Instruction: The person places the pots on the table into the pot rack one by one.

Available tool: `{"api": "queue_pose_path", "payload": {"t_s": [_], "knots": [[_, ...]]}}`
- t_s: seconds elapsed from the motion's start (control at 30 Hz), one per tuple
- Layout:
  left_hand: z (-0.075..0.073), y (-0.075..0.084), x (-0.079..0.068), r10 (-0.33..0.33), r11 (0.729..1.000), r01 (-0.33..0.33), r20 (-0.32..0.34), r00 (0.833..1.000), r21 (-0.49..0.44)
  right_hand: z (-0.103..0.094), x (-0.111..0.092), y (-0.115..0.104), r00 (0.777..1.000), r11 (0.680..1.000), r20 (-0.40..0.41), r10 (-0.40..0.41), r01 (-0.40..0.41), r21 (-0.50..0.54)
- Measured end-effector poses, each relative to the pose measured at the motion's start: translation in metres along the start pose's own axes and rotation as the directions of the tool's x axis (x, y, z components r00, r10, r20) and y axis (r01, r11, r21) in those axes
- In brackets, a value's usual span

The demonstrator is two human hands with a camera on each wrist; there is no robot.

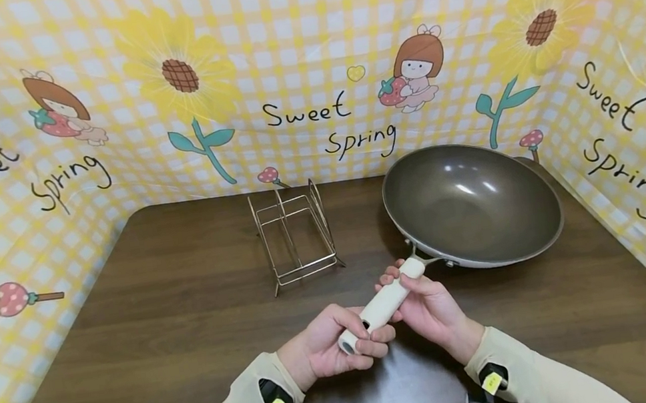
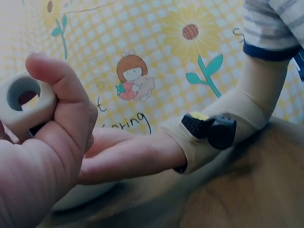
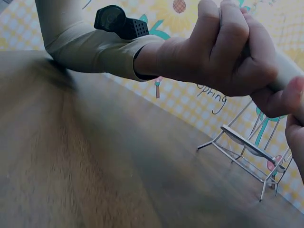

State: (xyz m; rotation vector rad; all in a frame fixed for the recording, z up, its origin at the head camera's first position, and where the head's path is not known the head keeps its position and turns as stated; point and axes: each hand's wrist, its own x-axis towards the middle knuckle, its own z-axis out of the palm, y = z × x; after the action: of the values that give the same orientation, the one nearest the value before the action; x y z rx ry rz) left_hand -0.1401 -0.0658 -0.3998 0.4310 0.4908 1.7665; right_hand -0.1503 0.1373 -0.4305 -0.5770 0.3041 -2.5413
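A deep wok (image 1: 469, 210) with a dark, glossy inside stands at the right, its mouth tilted toward me. From its rim a cream handle (image 1: 385, 301) runs toward the lower left. My left hand (image 1: 334, 344) grips the handle's end, thumb on top and fingers curled beneath. Nearer the pan, my right hand (image 1: 430, 313) holds the same handle with its thumb along the top. The left wrist view shows the hanging hole in the handle's end (image 2: 45, 102) beside the left hand (image 2: 52, 133). Whether the wok's base touches the table cannot be told.
A wire rack (image 1: 302, 274) stands on the brown wooden table (image 1: 160, 302), left of the wok. Yellow checked cloth (image 1: 291, 44) with printed flowers and words hangs behind and along both sides, close to the wok's far right edge.
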Motion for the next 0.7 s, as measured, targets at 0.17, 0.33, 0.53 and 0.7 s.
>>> {"api": "queue_pose_path", "payload": {"t_s": [0.17,0.33,0.53,0.7], "knots": [[-0.009,-0.006,-0.001,-0.007,0.997,0.002,0.066,0.998,0.080,-0.005,-0.003,0.002,1.000,0.998,0.027,0.015,-0.013,-0.066],[-0.017,-0.011,-0.002,-0.006,0.994,-0.007,0.116,0.993,0.109,-0.004,-0.005,0.003,0.999,0.993,0.031,0.017,-0.013,-0.116],[-0.021,-0.014,-0.001,-0.011,0.993,-0.010,0.172,0.985,0.120,-0.002,-0.003,0.003,0.996,0.988,0.090,0.013,0.001,-0.157],[-0.018,-0.015,-0.004,-0.033,0.989,-0.001,0.225,0.974,0.151,0.003,-0.002,0.003,0.988,0.973,0.151,0.015,0.020,-0.229]]}}
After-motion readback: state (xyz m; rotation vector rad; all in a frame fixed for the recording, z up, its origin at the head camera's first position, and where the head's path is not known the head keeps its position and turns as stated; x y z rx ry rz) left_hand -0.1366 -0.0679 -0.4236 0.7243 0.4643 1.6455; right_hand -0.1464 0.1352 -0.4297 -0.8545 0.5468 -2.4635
